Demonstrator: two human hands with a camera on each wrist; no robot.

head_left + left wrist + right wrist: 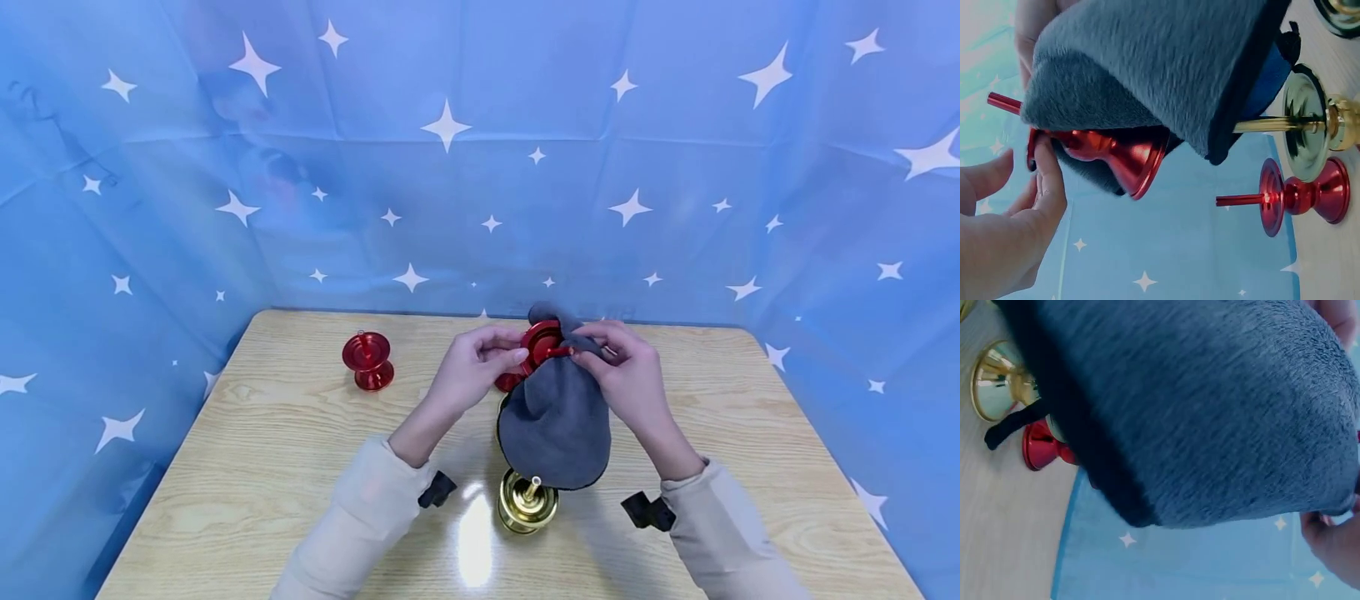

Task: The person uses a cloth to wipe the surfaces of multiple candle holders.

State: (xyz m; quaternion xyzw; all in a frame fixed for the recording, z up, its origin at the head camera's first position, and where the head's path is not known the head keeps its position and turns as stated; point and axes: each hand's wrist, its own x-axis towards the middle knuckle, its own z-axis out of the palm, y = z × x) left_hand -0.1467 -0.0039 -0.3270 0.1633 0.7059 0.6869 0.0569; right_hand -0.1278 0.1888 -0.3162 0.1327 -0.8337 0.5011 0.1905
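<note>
My left hand [476, 367] grips the rim of a red metal candlestick [542, 340], thumb on one side and fingers on the other. In the left wrist view the candlestick [1141, 162] is tilted, its flared base low and its thin stem [1004, 102] poking out of the cloth. My right hand [633, 379] pinches a dark grey fuzzy cloth [558, 429] with black edging against the stem. The cloth hangs down over part of the candlestick. In the right wrist view the cloth [1210, 412] hides most of the work, and my right hand [1335, 547] shows partly.
A second red candlestick [369, 362] stands at the table's back left. One gold candlestick [528, 504] stands in front of the cloth; another gold one [1307, 125] is mostly hidden behind it from above. A starry blue curtain [450, 183] surrounds the wooden table [285, 450].
</note>
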